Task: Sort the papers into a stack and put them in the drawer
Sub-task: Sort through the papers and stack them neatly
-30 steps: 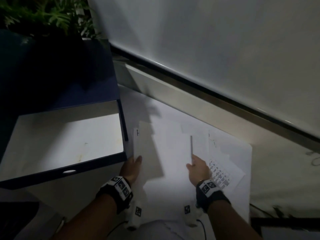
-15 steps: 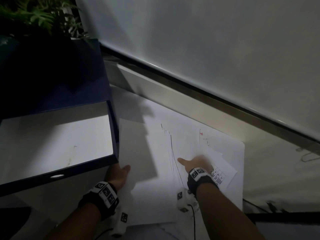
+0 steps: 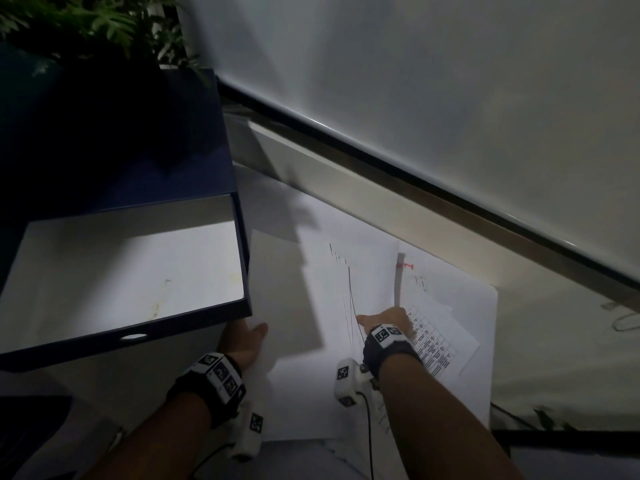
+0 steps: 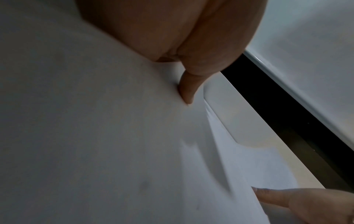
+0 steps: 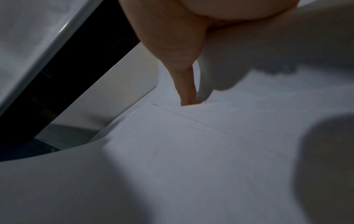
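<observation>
Since one second ago, the right hand [image 3: 382, 320] has gone from holding up a thin edge of sheets to lying over the papers [image 3: 346, 306] more to the right, near the printed sheet [image 3: 436, 344], and the sheets now lie flatter and more spread. This means, I think, that the gathering is not finished: the papers are still fanned out and not yet one stack. They lie on the white surface, just beside the open drawer [image 3: 246, 271], and their left edge passes under its corner. The left hand [image 3: 242, 341] holds the left edge of the big sheet, with the thumb on top; the fingers below are hidden, so it seems a pinch. In the right wrist view the right thumb presses down on the paper, but I cannot tell whether the other fingers are curled or straight. The printed sheet sticks out at an angle to the right and must still be pulled in. Around them there is a plant [image 3: 86, 26] behind the drawer unit, a wall [image 3: 450, 98] with a pale ledge [image 3: 381, 188] below it, and a cable [image 3: 623, 320] far to the right. The front wall of the drawer stands higher than the papers, so the stack must probably be lifted over it.
</observation>
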